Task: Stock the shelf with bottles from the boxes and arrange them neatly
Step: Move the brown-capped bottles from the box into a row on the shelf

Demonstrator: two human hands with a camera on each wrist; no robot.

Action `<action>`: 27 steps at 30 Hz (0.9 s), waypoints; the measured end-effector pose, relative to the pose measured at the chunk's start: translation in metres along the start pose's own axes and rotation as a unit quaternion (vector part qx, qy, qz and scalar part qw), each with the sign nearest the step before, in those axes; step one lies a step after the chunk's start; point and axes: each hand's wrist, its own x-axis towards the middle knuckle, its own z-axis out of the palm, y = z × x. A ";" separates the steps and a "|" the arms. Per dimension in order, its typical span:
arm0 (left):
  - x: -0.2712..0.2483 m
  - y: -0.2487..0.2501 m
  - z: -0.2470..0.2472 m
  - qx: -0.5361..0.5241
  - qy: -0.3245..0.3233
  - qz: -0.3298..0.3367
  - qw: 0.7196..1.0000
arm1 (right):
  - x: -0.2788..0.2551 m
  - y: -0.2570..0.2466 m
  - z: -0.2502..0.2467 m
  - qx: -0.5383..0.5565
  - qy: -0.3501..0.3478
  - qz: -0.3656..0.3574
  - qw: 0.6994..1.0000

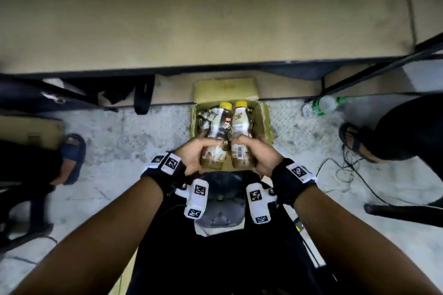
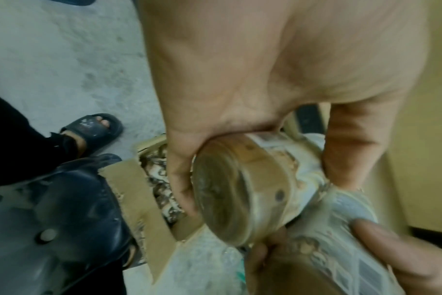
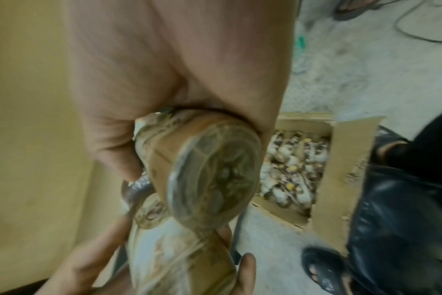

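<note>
Two brown drink bottles with yellow caps and white labels are held side by side over an open cardboard box on the floor. My left hand grips the left bottle around its lower body. My right hand grips the right bottle the same way. The left wrist view shows the left bottle's base in my palm, and the right wrist view shows the right bottle's base. Several more bottles lie in the box. The tan shelf board spans the top, bare.
A clear water bottle with a green label lies on the floor to the right. One person's sandalled foot is at the left and another person in black at the right. Cables trail on the floor. A dark seat is under my wrists.
</note>
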 end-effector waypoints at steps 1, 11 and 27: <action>-0.017 0.009 0.007 0.003 0.000 0.023 1.000 | -0.008 -0.008 0.004 0.002 -0.006 -0.022 1.000; -0.152 0.111 0.070 0.209 0.037 0.358 0.909 | -0.151 -0.145 0.051 -0.038 -0.030 -0.336 0.941; -0.302 0.249 0.145 0.294 0.086 0.664 0.682 | -0.295 -0.329 0.085 -0.175 0.043 -0.642 0.746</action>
